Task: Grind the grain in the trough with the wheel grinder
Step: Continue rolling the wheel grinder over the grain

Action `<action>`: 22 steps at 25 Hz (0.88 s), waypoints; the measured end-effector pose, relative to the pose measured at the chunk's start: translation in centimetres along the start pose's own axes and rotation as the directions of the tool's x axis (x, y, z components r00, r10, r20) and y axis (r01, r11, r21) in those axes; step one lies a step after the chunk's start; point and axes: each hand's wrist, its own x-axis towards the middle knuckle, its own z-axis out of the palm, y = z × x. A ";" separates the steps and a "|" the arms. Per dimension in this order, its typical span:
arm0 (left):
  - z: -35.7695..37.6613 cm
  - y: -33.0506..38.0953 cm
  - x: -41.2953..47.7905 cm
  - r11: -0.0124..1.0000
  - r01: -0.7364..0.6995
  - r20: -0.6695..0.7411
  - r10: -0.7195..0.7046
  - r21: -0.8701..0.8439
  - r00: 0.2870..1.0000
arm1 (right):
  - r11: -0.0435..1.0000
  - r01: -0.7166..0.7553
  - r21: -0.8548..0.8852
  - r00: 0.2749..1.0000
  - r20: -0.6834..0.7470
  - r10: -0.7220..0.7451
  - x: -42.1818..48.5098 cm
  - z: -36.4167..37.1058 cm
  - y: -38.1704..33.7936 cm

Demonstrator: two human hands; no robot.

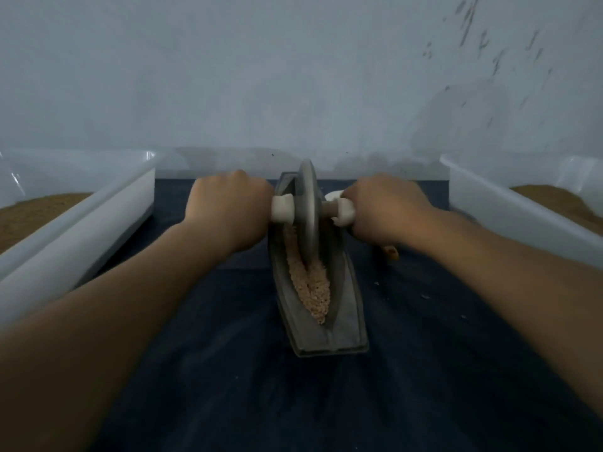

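A grey boat-shaped trough (342, 327) lies lengthwise on the dark cloth, its near end toward me. Pale coarse grain (313, 288) fills its groove. A grey wheel grinder (308, 207) stands upright in the groove toward the far end, with a whitish axle handle through its middle. My left hand (228, 210) grips the left end of the handle. My right hand (385, 207) grips the right end. Both fists hide most of the handle; only the knobs next to the wheel show.
A white plastic tub (81, 230) with brown powder stands at the left, another white tub (509, 207) with brown powder at the right. A small tan object (391, 252) lies under my right wrist. A pale wall rises close behind. Crumbs dot the dark cloth (228, 370).
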 end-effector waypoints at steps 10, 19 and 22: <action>1.3 -0.3 -1.5 0.996 0.061 -0.053 -0.064 -0.061 0.997 | 0.994 0.052 -0.095 0.988 -0.141 -0.065 0.3 0.4 0.0; 0.9 -0.8 -3.8 0.997 -0.075 -0.127 0.072 -0.017 0.989 | 0.963 0.140 -0.232 0.959 -0.210 -0.191 -2.3 0.6 0.9; 1.3 -0.1 -0.9 0.993 0.089 -0.035 -0.092 -0.078 0.995 | 0.994 0.012 -0.111 0.992 -0.123 -0.026 0.7 0.0 -0.8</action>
